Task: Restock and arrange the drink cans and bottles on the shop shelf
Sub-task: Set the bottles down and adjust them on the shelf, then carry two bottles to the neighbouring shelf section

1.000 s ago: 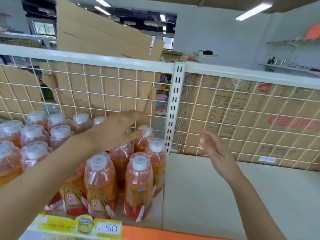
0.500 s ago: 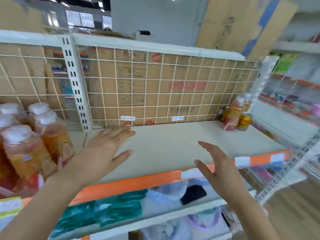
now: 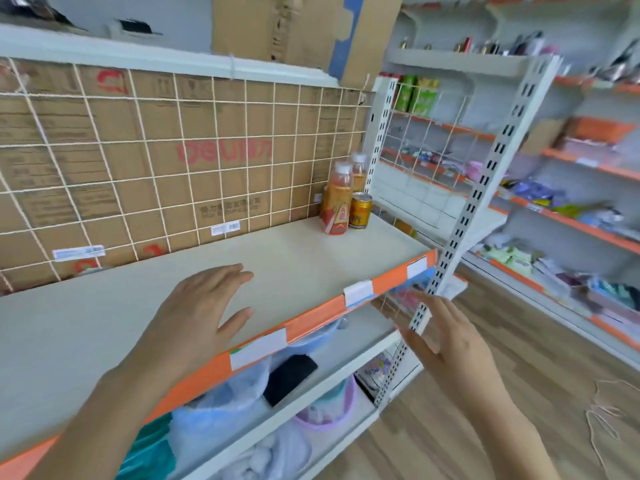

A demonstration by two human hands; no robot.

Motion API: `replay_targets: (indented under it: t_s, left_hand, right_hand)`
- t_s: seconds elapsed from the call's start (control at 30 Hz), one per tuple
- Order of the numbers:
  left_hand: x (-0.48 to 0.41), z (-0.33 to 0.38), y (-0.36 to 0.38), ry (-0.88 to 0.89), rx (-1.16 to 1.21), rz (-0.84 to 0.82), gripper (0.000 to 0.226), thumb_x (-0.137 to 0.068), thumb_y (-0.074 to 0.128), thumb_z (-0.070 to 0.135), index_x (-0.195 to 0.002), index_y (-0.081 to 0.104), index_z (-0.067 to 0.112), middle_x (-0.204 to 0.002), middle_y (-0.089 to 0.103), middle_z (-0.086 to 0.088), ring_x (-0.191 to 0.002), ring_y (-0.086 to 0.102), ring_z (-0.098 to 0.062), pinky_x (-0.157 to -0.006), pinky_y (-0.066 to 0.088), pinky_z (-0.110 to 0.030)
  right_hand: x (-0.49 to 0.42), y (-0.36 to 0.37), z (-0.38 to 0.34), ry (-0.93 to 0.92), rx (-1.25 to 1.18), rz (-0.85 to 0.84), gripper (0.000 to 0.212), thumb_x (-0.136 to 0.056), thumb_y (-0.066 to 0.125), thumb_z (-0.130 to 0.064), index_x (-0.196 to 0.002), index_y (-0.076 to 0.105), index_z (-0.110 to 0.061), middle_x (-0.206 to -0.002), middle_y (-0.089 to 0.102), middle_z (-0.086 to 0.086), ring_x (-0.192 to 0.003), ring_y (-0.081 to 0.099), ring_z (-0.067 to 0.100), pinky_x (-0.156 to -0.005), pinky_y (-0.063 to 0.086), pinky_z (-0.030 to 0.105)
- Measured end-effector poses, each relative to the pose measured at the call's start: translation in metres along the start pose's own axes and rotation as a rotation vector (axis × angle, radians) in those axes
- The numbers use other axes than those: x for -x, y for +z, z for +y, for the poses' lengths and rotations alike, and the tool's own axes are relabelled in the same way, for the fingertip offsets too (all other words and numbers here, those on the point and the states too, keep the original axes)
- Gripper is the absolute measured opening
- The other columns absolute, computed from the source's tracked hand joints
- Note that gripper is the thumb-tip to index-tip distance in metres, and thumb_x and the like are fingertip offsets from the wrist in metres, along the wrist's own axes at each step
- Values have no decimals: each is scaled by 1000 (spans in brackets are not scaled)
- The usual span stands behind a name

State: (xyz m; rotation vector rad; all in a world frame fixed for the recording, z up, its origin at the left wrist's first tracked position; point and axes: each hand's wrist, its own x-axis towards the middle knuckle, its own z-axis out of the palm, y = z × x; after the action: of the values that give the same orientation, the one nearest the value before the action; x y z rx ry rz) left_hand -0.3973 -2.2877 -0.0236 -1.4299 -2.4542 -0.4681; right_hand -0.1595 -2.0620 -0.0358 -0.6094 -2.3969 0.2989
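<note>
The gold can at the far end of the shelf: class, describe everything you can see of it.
The gold can is short and looks like metal, with a silvery top rim and a dark red design on its side, too blurred to read. It stands upright on the cream shelf near the far right corner, just to the right of a taller orange drink bottle. Whether the two touch is unclear.
</note>
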Motion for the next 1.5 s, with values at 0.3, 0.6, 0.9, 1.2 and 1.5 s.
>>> replay_targets:
  t_s: [0.3, 0.6, 0.9, 1.2, 1.5]
  left_hand:
    - [-87, -11, 33, 23, 74, -11, 55, -85, 33, 50, -120, 59, 17, -123, 62, -3, -109, 61, -25, -87, 49, -42]
    - [-148, -18, 73, -15, 159, -37, 65, -82, 29, 59, -128, 54, 21, -133, 54, 4, -120, 51, -18, -94, 37, -30]
    - [-244, 8, 128, -193, 371, -48, 54, -90, 53, 38, -140, 34, 30, -144, 38, 13, -129, 38, -9, -96, 30, -20]
    - [-370, 52, 177, -452, 685, 170, 100, -69, 77, 40, -147, 18, 21, -149, 33, 2, -135, 34, -15, -106, 30, -29]
    - [-399, 68, 206, -668, 856, 402, 69, -60, 87, 17, -106, 41, 39, -96, 55, 25, -85, 55, 14, -71, 41, -11]
  right_hand:
    - [-58, 12, 39, 96, 41, 22, 53, -82, 41, -53, -124, 53, -22, -110, 60, -7, -79, 58, 14, -69, 42, 30]
    - [-111, 44, 85, 188, -5, -24, 44, -86, 62, -38, -127, 52, -24, -111, 57, -7, -89, 58, 13, -73, 39, 28]
    - [-218, 91, 161, 82, -40, -141, 46, -88, 60, -35, -131, 48, -23, -130, 52, -8, -117, 52, 16, -79, 37, 24]
    - [-334, 135, 216, -34, -187, -206, 47, -89, 60, -33, -132, 46, -20, -126, 54, -3, -109, 55, 17, -78, 38, 22]
    - [-435, 199, 199, 79, -482, -223, 72, -77, 72, -35, -136, 33, -24, -128, 56, -2, -114, 55, 17, -89, 47, 36]
